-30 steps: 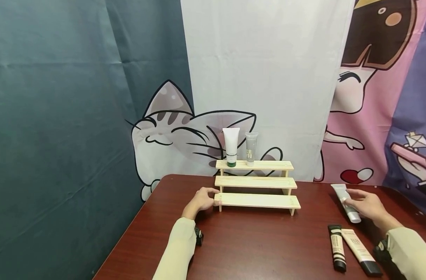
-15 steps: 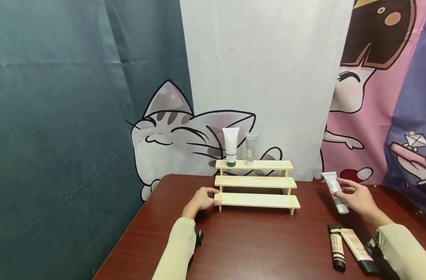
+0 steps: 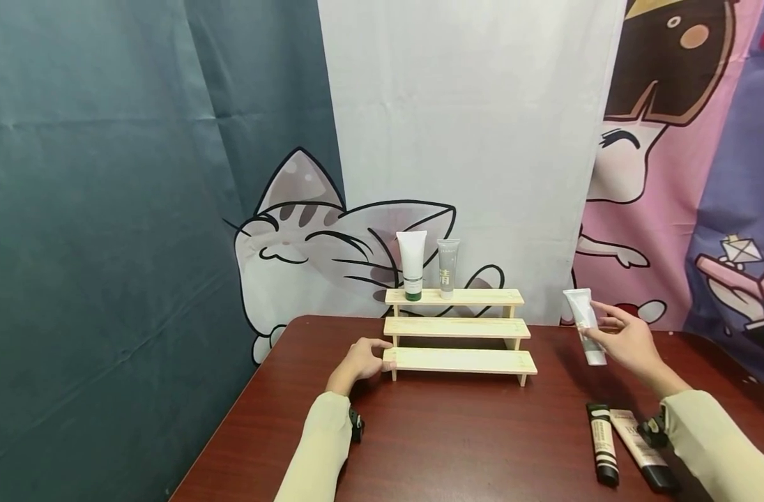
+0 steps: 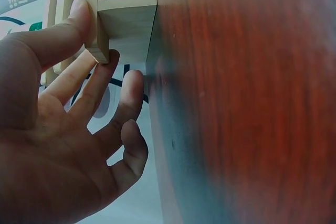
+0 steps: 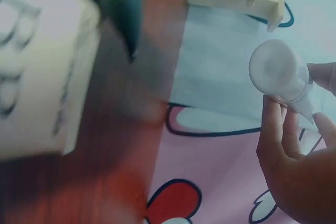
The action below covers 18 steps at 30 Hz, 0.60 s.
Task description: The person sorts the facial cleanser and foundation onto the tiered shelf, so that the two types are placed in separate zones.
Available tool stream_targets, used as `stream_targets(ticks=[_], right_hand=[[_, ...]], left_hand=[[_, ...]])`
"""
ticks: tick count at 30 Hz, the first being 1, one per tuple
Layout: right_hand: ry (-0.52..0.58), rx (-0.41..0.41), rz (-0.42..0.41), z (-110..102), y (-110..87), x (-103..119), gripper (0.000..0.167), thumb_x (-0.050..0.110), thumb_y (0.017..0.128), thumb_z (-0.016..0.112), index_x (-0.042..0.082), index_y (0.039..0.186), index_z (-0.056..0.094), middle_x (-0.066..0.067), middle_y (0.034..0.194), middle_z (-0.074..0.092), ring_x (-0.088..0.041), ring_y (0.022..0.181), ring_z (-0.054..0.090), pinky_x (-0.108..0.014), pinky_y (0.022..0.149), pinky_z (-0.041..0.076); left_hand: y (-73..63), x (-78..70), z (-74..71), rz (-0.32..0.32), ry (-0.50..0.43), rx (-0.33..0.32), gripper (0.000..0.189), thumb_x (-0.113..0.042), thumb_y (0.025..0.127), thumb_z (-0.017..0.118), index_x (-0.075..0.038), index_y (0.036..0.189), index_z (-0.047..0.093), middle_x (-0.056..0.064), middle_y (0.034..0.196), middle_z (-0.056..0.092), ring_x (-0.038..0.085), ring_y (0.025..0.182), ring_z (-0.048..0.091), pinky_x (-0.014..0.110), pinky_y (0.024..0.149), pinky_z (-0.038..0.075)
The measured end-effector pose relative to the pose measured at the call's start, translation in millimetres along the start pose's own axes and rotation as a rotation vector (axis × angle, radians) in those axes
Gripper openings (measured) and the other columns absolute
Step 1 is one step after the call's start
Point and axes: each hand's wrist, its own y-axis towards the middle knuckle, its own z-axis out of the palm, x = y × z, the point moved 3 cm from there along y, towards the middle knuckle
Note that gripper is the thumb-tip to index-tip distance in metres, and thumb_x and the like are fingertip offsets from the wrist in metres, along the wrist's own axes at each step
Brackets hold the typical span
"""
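Note:
My left hand (image 3: 361, 358) pinches the left end of the lowest step of a three-tier wooden display stand (image 3: 460, 360). In the left wrist view the thumb is on one face of the board (image 4: 97, 19), the index and middle fingers at its other side; the other two fingers are free. To the right of the stand, my right hand (image 3: 627, 341) holds a small white squeeze tube (image 3: 585, 324) above the table, cap end down and slightly tilted. The right wrist view shows its round cap (image 5: 274, 69) between thumb and fingers.
On the top step stand a white tube with a green cap (image 3: 413, 265) and a clear grey tube (image 3: 447, 268). Lying on the reddish-brown table (image 3: 470, 439) are a black-and-cream tube (image 3: 603, 444) and a BB cream tube (image 3: 639, 446), partly behind the right wrist. A printed curtain (image 3: 482, 125) hangs behind.
My right hand has lifted the white tube off the right side of the table and carried it up and leftward, turning it more upright. My left hand stays on the stand.

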Motion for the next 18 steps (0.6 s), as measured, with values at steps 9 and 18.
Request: stream_targets(ticks=[9,18], right_hand=[[0.033,-0.016,0.003,12,8.9,17,0.065,0.016,0.086,0.079,-0.002,0.142,0.05,-0.038,0.117,0.058,0.014,0.081,0.052,-0.022,0.054,0.054],[0.104,-0.056,0.032,23,18.4,28,0.064,0.014,0.086,0.079,0.002,0.143,0.051,0.007,0.095,0.06,0.01,0.078,0.054,-0.026,0.054,0.055]], left_hand=[[-0.5,0.2,-1.5,-0.027,-0.012,-0.01,0.04,-0.024,0.08,0.084,-0.021,0.119,0.073,0.016,0.133,0.06,0.035,0.128,0.049,0.048,0.099,0.044],[0.8,-1.6,-0.7,-0.019,0.014,0.001,0.039,-0.024,0.081,0.083,-0.021,0.119,0.073,0.016,0.132,0.061,0.035,0.127,0.049,0.047,0.098,0.045]])
